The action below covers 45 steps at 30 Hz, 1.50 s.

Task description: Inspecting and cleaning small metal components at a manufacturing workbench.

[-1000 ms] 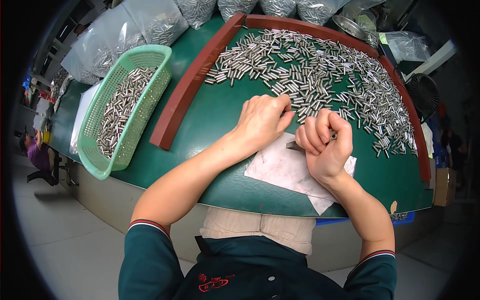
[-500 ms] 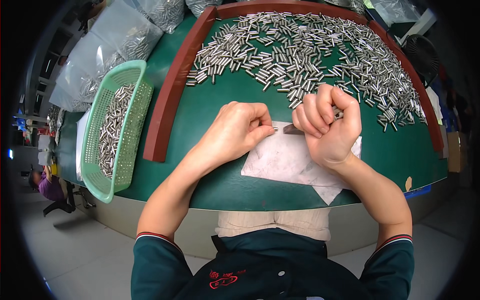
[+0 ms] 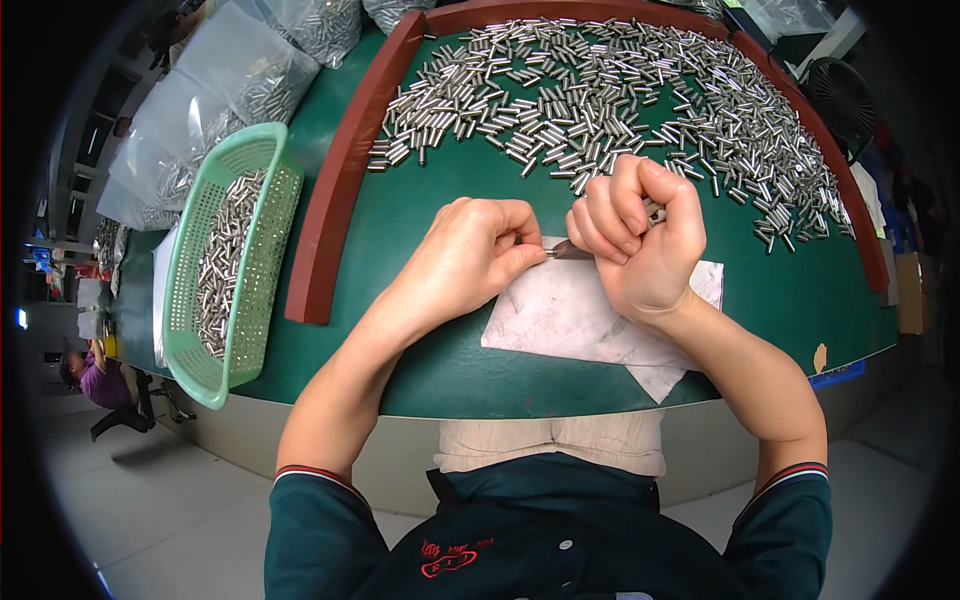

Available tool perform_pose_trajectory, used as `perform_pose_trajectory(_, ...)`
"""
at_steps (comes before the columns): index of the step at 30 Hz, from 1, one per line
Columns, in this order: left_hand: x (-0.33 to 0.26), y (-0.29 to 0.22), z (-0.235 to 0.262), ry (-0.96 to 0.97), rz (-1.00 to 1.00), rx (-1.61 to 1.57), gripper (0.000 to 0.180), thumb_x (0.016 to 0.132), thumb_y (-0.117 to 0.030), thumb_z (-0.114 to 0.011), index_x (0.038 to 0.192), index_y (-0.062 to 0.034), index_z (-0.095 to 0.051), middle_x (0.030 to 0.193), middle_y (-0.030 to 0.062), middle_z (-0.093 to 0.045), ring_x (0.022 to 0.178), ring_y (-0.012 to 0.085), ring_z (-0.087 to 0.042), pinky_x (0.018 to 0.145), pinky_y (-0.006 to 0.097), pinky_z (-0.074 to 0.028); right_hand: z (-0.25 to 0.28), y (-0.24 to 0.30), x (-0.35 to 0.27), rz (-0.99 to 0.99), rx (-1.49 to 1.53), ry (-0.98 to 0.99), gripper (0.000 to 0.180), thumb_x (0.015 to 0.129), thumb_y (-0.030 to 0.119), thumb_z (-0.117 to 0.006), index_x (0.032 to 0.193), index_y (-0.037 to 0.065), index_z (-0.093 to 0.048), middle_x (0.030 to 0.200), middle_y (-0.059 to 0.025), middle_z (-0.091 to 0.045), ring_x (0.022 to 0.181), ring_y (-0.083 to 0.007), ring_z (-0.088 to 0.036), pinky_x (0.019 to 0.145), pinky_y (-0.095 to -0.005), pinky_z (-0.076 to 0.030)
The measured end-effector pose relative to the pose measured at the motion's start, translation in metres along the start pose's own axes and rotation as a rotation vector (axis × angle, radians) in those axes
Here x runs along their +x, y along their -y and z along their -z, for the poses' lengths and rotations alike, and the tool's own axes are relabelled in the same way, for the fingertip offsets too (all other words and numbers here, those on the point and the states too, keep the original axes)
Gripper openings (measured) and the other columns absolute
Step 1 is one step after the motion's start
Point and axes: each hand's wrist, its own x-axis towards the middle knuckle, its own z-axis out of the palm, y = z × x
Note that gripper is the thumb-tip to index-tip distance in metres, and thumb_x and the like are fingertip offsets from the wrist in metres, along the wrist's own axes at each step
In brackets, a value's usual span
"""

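Note:
Between its thumb and forefinger, my left hand (image 3: 455,252) pinches a small metal pin (image 3: 551,253), with one end sticking out. My right hand (image 3: 648,240) is closed around a tool with a dark, flat, tapered tip (image 3: 574,250); the fingers hide most of it. That tip meets the exposed end of the pin, or comes very close to it. Beneath both hands lies a smudged white cloth or paper sheet (image 3: 590,322) on the green tabletop (image 3: 450,385). Many loose metal pins (image 3: 560,115) are spread beyond my hands.
A reddish-brown raised border (image 3: 335,215) surrounds the pins. To the left stands a pale green perforated basket (image 3: 264,290) holding more pins. Clear plastic bags (image 3: 225,65) of pins line the far left. A dark fan (image 3: 838,105) sits at far right. Another person (image 3: 105,380) sits in the left background.
My right hand has shifted left, bringing the tool's tip up to the pin. My left hand has stayed almost in place, still pinching the pin.

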Motion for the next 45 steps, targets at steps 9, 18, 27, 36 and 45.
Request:
perform_pose_trajectory(9, -0.001, -0.001, -0.005, -0.033, -0.069, 0.106, 0.009, 0.071, -0.007, -0.060, 0.075, 0.0003, -0.056, 0.047, 0.0057, -0.038, 0.042, 0.0137, -0.035, 0.043, 0.028, -0.032, 0.001, -0.002, 0.000, -0.006, -0.144, 0.016, 0.035, 0.084, 0.026, -0.030, 0.052, 0.012, -0.028, 0.041, 0.0027, -0.024, 0.037, -0.0085, -0.017, 0.042, -0.0254, -0.019)
perform_pose_trajectory(18, 0.004, 0.016, 0.016, 0.240, 0.178, -1.388, 0.013, 0.087, -0.019, -0.052, 0.084, -0.0065, -0.049, 0.070, -0.0010, -0.047, 0.051, 0.0016, -0.031, 0.045, 0.015, -0.026, 0.000, -0.002, -0.001, -0.027, -0.065, 0.029, 0.036, 0.085, 0.024, -0.032, 0.053, 0.010, -0.028, 0.042, 0.0006, -0.025, 0.039, -0.0082, -0.018, 0.041, -0.0241, -0.019)
perform_pose_trajectory(27, 0.007, 0.016, 0.017, 0.057, 0.334, -1.483, 0.012, 0.088, -0.015, -0.049, 0.087, -0.0033, -0.051, 0.077, 0.0038, -0.051, 0.053, 0.0036, -0.033, 0.044, 0.016, -0.030, 0.001, 0.000, 0.001, -0.059, -0.058, 0.015, 0.035, 0.085, 0.026, -0.032, 0.053, 0.011, -0.028, 0.043, 0.0007, -0.025, 0.038, -0.0086, -0.018, 0.041, -0.0247, -0.019)
perform_pose_trajectory(36, 0.022, 0.029, 0.007, -0.442, 0.040, -0.362, 0.026, 0.080, -0.025, -0.061, 0.066, -0.0042, -0.054, 0.051, -0.0054, -0.040, 0.046, 0.0026, -0.032, 0.042, 0.021, -0.027, -0.001, 0.001, 0.001, -0.059, -0.076, 0.024, 0.034, 0.085, 0.023, -0.031, 0.053, 0.010, -0.028, 0.042, 0.0004, -0.025, 0.038, -0.0085, -0.018, 0.041, -0.0248, -0.018)
perform_pose_trajectory(45, 0.030, 0.021, -0.016, -0.429, -0.225, 0.351, 0.017, 0.073, -0.015, -0.062, 0.085, -0.0045, -0.061, 0.063, 0.0162, -0.058, 0.058, 0.0321, -0.057, 0.053, 0.039, -0.045, -0.004, 0.001, 0.000, -0.045, -0.091, 0.008, 0.034, 0.085, 0.022, -0.032, 0.053, 0.010, -0.028, 0.042, 0.0001, -0.026, 0.038, -0.0083, -0.018, 0.040, -0.0240, -0.018)
